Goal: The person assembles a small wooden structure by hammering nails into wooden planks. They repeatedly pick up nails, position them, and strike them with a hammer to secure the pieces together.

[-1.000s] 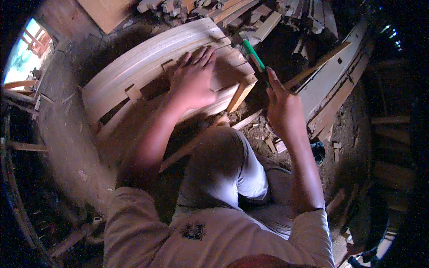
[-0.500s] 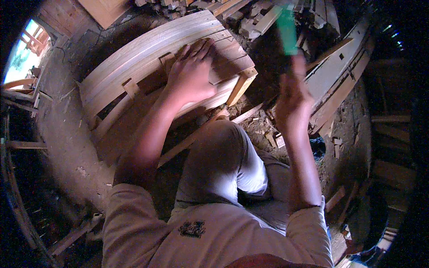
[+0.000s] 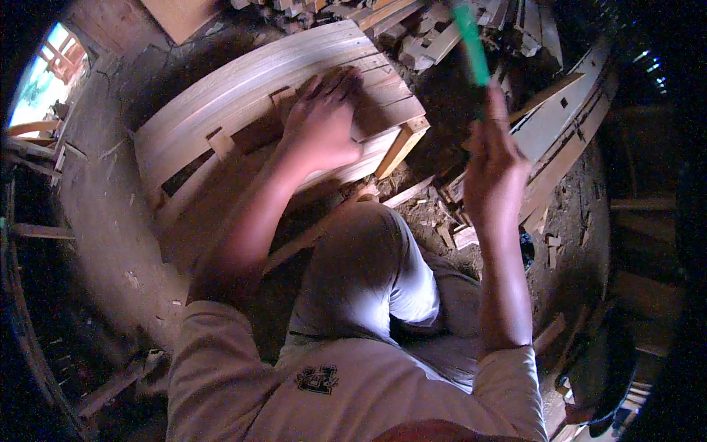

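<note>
A pale wooden frame (image 3: 243,77) of joined boards, with slots between its slats, lies tilted in front of my knee. My left hand (image 3: 320,121) rests on it near the right end, fingers stretched over the boards and mostly in shadow. Out to the right, my right hand (image 3: 498,166) is raised and wrapped round a tool with a long green handle (image 3: 471,44). The tool's far end lies at the top edge, too dark and blurred to make out. The tool stands apart from the frame.
Offcuts and scrap wood (image 3: 434,44) are heaped beyond the frame. Long boards (image 3: 560,118) lie at the right, one with a square hole. Wood chips (image 3: 442,221) litter the dirt floor near my bent knee (image 3: 368,228). A wooden panel (image 3: 180,18) stands at the far left.
My right hand and the green-handled tool have shifted slightly right and look less blurred. My left hand stays at the same place on the frame; the whole view has moved a little.
</note>
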A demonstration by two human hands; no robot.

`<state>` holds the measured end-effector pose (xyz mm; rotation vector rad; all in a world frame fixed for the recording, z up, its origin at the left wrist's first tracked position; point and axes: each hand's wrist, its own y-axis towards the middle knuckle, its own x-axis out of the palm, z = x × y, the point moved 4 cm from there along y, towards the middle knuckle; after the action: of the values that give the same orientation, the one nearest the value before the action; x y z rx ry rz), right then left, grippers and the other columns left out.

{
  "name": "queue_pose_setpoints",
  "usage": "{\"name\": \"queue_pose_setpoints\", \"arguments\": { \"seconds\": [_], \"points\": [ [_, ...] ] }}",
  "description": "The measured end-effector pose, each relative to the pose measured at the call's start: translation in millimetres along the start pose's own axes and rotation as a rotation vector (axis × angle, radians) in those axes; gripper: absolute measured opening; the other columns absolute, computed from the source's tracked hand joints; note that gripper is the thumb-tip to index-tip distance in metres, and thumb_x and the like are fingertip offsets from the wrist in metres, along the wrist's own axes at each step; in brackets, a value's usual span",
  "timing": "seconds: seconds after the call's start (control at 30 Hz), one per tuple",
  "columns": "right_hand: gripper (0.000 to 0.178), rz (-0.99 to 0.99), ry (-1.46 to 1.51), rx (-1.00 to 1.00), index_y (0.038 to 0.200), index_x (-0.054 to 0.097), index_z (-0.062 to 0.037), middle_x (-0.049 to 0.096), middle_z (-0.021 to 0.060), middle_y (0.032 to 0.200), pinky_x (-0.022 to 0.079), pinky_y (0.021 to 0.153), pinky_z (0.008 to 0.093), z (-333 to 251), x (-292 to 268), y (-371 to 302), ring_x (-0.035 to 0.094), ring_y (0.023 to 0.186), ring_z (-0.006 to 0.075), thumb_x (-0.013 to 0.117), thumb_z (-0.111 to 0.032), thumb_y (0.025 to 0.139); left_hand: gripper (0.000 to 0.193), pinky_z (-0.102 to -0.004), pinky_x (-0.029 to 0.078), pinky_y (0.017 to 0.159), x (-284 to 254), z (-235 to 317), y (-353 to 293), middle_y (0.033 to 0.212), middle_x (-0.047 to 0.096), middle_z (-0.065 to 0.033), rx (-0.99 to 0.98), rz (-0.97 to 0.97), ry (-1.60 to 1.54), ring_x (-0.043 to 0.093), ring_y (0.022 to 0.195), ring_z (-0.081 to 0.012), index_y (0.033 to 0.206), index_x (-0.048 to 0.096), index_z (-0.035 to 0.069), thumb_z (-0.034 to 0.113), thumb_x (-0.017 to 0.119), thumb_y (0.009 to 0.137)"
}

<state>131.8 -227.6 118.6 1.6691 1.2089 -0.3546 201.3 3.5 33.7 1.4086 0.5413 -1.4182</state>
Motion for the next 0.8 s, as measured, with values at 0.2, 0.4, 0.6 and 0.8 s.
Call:
{"name": "queue_pose_setpoints", "arguments": {
  "seconds": [0.2,0.4,0.6,0.8],
  "points": [
    [0.062,-0.365,-0.192,-0.024,0.157,0.044,-0.0201,0.068,0.0326,0.094,0.056,0.070,0.0539,26,30,-10,0.069,0.078,0.0488,0.055,-0.006,0.098,0.099,-0.0455,0.020,0.129,2,3,3,0.165,0.035,-0.0212,0.023,-0.062,0.006,0.032,0.154,-0.0349,0.156,0.038,-0.002,0.022,0.074,0.067],
    [0.052,-0.169,-0.112,0.113,0.152,0.052,-0.0143,0.070,0.0298,0.099,0.056,0.070,0.0487,11,10,-4,0.072,0.079,0.0438,0.057,-0.005,0.101,0.094,-0.0448,0.022,0.129,-12,9,3,0.162,0.041,-0.0200,-0.055,-0.026,0.000,0.035,0.154,-0.0293,0.152,0.045,-0.004,0.024,0.069,0.065],
    [0.059,-0.093,0.059,-0.014,0.154,0.051,-0.0199,0.070,0.0297,0.092,0.055,0.062,0.0505,-2,4,-3,0.070,0.073,0.0468,0.059,-0.001,0.098,0.093,-0.0456,0.023,0.129,-6,2,2,0.163,0.039,-0.0193,0.009,-0.025,0.032,0.037,0.152,-0.0294,0.152,0.044,-0.003,0.025,0.071,0.067],
    [0.057,-0.601,-0.458,0.171,0.159,0.040,-0.0160,0.069,0.0277,0.122,0.056,0.073,0.0558,19,38,-17,0.072,0.085,0.0460,0.053,-0.007,0.104,0.090,-0.0458,0.022,0.129,4,6,2,0.157,0.047,-0.0208,0.082,0.071,0.020,0.039,0.151,-0.0313,0.149,0.047,-0.004,0.021,0.070,0.066]
  ]
}}
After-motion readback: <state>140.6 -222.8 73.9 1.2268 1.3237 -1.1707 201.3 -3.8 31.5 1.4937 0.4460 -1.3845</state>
